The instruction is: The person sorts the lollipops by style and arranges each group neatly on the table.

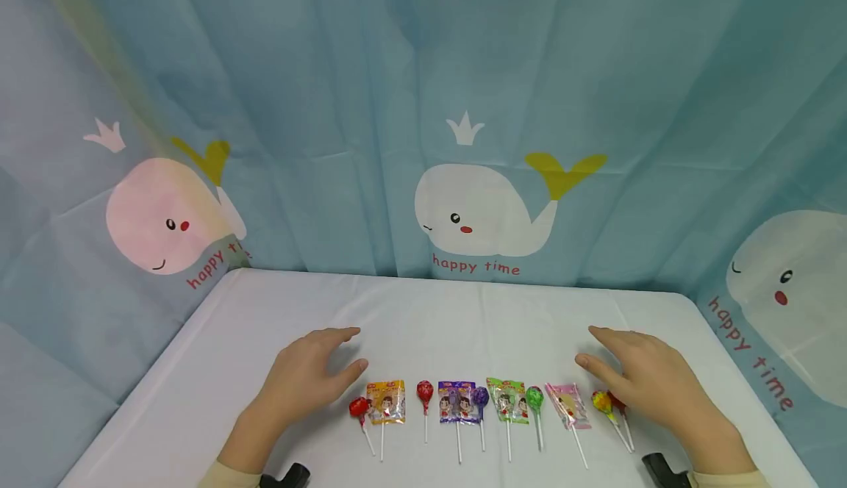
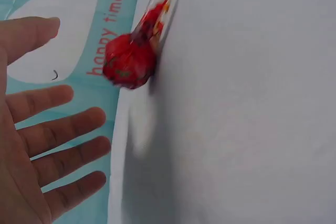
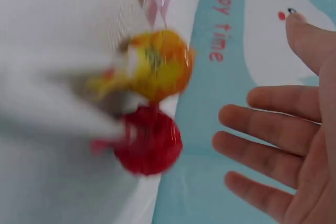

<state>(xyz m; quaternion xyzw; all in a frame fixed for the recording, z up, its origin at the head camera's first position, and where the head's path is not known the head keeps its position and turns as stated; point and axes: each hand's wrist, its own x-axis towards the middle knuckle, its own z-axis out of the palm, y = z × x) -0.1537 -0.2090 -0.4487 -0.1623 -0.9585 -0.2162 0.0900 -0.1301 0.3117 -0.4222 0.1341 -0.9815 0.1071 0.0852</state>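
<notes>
A row of several wrapped lollipops lies on the white tabletop between my hands. My left hand is held with fingers extended, left of a red ball lollipop and touching nothing. Beside that are an orange flat-packet lollipop and another red one. The middle holds a purple packet lollipop, a purple ball, a green packet and a green ball. Toward the right lie a pink packet lollipop, a yellow one and a dark red one, near my empty, spread right hand.
The white-covered table ends at a blue curtain printed with whales. Black wrist devices show at the near edge, below both hands.
</notes>
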